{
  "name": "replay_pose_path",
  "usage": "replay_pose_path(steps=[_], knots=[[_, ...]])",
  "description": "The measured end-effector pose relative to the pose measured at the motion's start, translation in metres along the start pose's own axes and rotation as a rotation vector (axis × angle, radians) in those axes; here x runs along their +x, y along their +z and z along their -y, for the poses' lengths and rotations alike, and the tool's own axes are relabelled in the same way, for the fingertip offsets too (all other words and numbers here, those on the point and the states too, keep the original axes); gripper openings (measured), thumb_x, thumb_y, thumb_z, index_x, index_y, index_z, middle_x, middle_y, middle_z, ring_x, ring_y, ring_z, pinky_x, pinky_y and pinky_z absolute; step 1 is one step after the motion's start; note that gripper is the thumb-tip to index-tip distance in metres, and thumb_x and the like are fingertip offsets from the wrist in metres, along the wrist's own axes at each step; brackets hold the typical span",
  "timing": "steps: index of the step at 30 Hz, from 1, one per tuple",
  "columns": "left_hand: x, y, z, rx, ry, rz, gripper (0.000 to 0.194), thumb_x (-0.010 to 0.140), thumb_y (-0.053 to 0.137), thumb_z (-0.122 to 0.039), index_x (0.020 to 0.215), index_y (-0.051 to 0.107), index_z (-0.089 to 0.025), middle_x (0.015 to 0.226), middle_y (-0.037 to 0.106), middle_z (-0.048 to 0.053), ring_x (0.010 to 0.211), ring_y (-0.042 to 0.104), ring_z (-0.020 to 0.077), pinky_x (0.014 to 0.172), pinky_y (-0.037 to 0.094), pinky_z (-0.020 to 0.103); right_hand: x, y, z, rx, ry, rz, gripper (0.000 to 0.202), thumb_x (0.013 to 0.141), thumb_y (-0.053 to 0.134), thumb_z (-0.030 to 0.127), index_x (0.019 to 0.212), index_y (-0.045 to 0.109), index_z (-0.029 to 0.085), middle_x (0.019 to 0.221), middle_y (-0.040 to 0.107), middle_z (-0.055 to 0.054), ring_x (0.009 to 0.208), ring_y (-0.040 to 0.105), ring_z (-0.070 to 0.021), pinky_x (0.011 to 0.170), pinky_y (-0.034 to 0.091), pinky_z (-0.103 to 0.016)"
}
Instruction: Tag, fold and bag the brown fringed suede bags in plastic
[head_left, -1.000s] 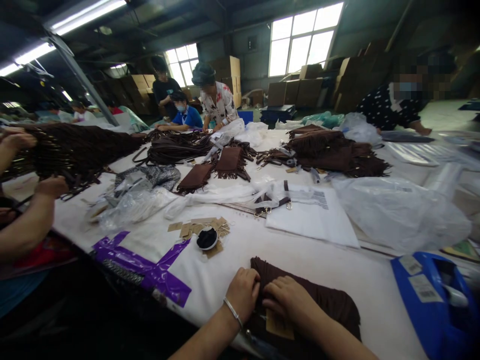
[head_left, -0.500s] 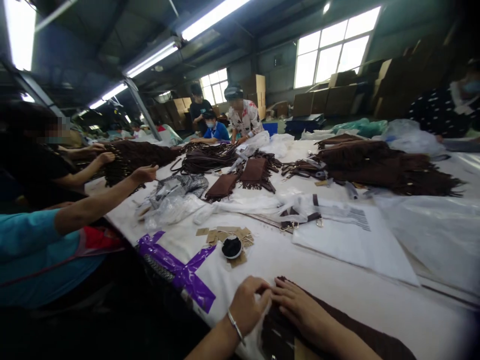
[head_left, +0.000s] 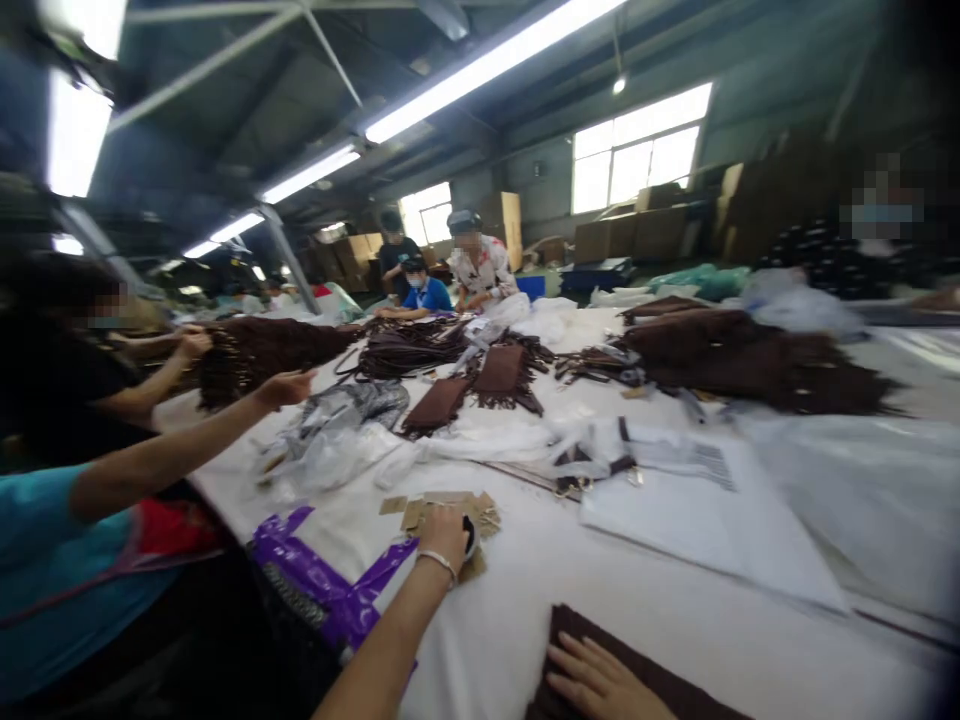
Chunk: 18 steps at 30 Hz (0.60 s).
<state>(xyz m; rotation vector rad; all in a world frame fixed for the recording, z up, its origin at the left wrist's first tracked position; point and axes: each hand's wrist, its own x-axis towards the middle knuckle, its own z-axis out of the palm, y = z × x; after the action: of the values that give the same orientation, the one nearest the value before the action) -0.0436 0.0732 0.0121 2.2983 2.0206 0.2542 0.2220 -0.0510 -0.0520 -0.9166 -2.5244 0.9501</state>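
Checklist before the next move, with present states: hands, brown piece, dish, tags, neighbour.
1. Left hand at the small round white dish with black contents: ok.
2. Left fingertips' grip on anything: cannot tell, hidden behind the hand.
3. Right hand resting on the dark brown fabric piece: ok.
4. Whole piece in view: not ok, cut off by the bottom edge.
5. Flat brown card tags neatly stacked: not ok, spread about the dish.
6. Co-worker's outstretched hand apart from both: ok.
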Motion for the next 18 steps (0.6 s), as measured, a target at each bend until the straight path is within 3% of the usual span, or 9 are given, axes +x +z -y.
replay_pose_path(steps=[4,8,11,14,18], knots=[[0.026,0.006,-0.062,-0.212,0.321,0.003,0.021,0.088,0.044,-0.022,0.104,0.058,-0.017,0.099,0.062,0.009,0.099,0.051,0.0230,0.094,0.037,0.038,-0.003,-0.013,0.020,-0.013,0.060,-0.012,0.054,0.086,0.044,0.053,0.133,0.042,0.027,0.140,0.040,-0.005,0.132,0.030,-0.0257,0.110,0.026,-0.048],[0.057,0.039,-0.152,-0.402,0.634,0.086,0.018,0.086,0.051,-0.023,0.101,0.061,-0.018,0.102,0.063,0.007,0.102,0.052,0.0211,0.095,0.037,0.035,-0.001,0.014,-0.005,-0.132,-0.022,-0.101,0.049,0.088,0.043,0.050,0.132,0.043,0.028,0.139,0.043,-0.003,0.132,0.033,-0.0219,0.110,0.028,-0.041],[0.087,0.074,-0.205,-0.368,0.655,0.153,0.020,0.080,0.062,-0.026,0.098,0.063,-0.018,0.100,0.064,0.007,0.100,0.054,0.0212,0.093,0.039,0.034,0.003,0.038,-0.029,-0.282,-0.064,-0.174,0.035,0.092,0.041,0.037,0.126,0.049,0.029,0.135,0.047,0.000,0.128,0.039,-0.0196,0.107,0.034,-0.037],[0.114,0.102,-0.230,-0.306,0.594,0.206,0.017,0.075,0.068,-0.025,0.086,0.064,-0.013,0.090,0.064,0.008,0.091,0.057,0.0223,0.085,0.044,0.037,0.006,0.051,-0.045,-0.379,-0.118,-0.239,0.033,0.090,0.046,0.037,0.122,0.052,0.029,0.132,0.051,0.003,0.124,0.044,-0.0180,0.104,0.038,-0.033],[0.131,0.120,-0.233,-0.256,0.554,0.240,0.015,0.087,0.054,-0.025,0.080,0.060,-0.012,0.085,0.062,0.004,0.085,0.058,0.0177,0.081,0.045,0.037,0.010,0.061,-0.057,-0.392,-0.150,-0.286,0.036,0.087,0.050,0.041,0.122,0.052,0.031,0.130,0.052,0.004,0.121,0.048,-0.0175,0.102,0.042,-0.030]])
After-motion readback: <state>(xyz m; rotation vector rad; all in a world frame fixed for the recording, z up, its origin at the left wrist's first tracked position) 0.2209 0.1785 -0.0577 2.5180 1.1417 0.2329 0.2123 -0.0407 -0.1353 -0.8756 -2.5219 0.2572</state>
